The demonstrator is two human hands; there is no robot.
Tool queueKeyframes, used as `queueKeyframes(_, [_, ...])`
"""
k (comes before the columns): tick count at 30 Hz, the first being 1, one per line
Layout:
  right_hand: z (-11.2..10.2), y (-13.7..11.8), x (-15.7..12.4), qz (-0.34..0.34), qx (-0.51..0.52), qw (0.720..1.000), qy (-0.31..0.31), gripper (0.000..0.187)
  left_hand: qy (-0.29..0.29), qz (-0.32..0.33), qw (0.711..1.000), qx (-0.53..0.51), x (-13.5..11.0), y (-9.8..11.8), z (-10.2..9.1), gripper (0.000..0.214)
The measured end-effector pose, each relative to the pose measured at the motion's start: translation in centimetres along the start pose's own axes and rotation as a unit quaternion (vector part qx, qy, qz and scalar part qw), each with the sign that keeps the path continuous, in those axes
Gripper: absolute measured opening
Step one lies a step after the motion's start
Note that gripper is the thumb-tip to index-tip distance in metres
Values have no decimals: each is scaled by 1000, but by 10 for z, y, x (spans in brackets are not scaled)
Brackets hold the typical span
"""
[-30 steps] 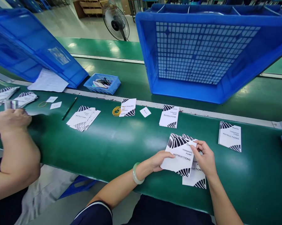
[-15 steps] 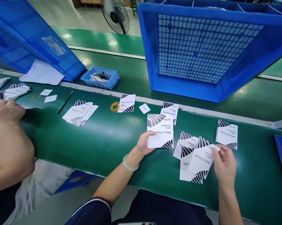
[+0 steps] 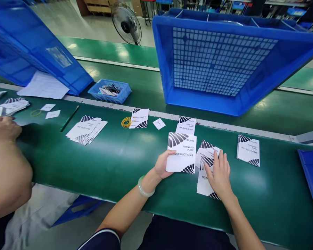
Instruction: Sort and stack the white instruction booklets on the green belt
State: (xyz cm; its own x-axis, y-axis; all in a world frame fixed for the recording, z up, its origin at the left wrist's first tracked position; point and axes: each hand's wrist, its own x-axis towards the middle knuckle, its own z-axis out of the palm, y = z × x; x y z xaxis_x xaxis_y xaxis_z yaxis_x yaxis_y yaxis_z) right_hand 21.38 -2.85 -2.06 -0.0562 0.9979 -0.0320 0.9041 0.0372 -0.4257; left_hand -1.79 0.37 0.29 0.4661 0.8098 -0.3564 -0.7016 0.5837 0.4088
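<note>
At the left edge of the frame, a co-worker's hand [image 3: 3,128] is beside a pile of booklets [image 3: 17,105]; its grip is too blurred to tell. Next come two slips [image 3: 52,114], a green pen [image 3: 69,118] lying aslant and a loose fan of booklets [image 3: 83,130]. Left of centre, rubber bands [image 3: 125,122] touch an upside-down booklet [image 3: 140,118], with a card [image 3: 159,123] just to its right.

Near the centre, the left hand [image 3: 163,165], a bangle [image 3: 146,187] on its wrist, is closed on a booklet [image 3: 182,156], thumb over the front at the left side, fingers hidden behind. Whether it holds one or several cannot be told. The held booklet partly covers another booklet [image 3: 186,127] behind it.

Right of centre, the right hand [image 3: 220,175] is open, fingers straight and thumb spread, over overlapping booklets [image 3: 203,185] on the green table [image 3: 135,159]. It grips nothing; whether it presses on them is unclear. Farther right, a neat stack [image 3: 248,151] lies well apart from the hand.
</note>
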Motion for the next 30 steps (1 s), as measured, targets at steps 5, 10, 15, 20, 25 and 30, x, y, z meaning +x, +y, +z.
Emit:
queueKeyframes(5, [-24, -22, 14, 10, 307, 951, -35, 46, 28, -115, 992, 52, 0, -27, 1, 52])
queueKeyframes(10, [-7, -13, 13, 73, 374, 925, -14, 30, 37, -187, 979, 70, 2, -43, 1, 43])
queueKeyframes(15, [-1, -5, 10, 99, 438, 893, -29, 32, 11, -160, 984, 71, 3, -43, -1, 40])
queueKeyframes(20, [-9, -6, 10, 120, 431, 894, 10, 33, 13, -148, 987, 68, 4, -36, -3, 42])
queueKeyframes(25, [-19, 2, 13, 161, 443, 880, 56, 34, 14, -118, 991, 55, 4, -23, -2, 45])
queueKeyframes(30, [-37, 21, 9, 202, 529, 811, 146, 42, 65, -36, 997, 6, 3, 0, -2, 53])
